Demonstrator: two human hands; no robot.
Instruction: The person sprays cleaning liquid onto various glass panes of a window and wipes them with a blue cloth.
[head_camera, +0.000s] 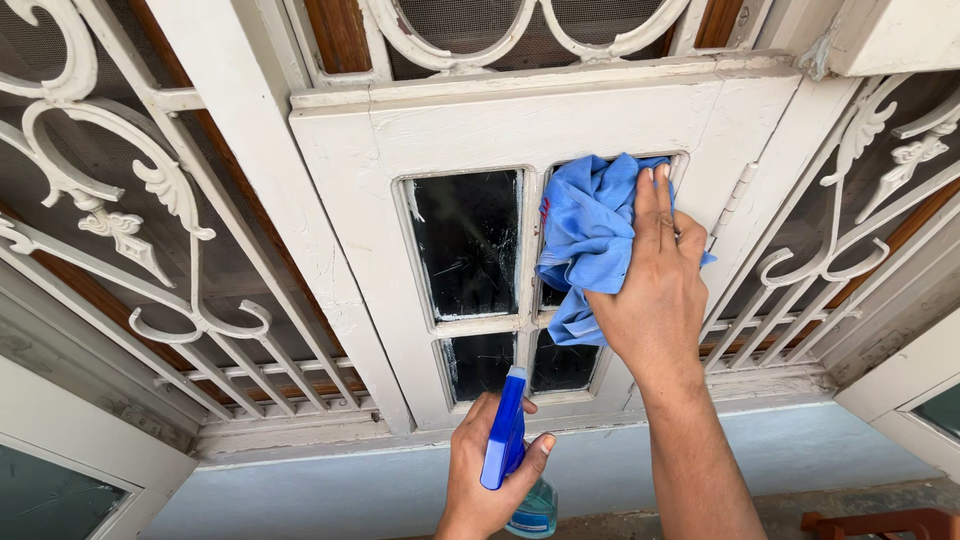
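My right hand (655, 285) presses a crumpled blue cloth (588, 240) flat against the upper right glass pane of a white wooden window shutter (520, 125). The cloth covers most of that pane. My left hand (487, 475) grips a spray bottle (508, 430) with a blue trigger head and a clear body of pale blue liquid, held low below the shutter. The upper left pane (468, 243) is dark glass with white smears along its edges. Two smaller dark panes (480, 365) sit underneath.
White scrolled metal grilles over mesh flank the shutter on the left (130, 200) and right (850, 230). A white sill (330, 435) runs below, above a pale blue wall (760, 450). A reddish-brown wooden piece (880, 522) lies at the bottom right.
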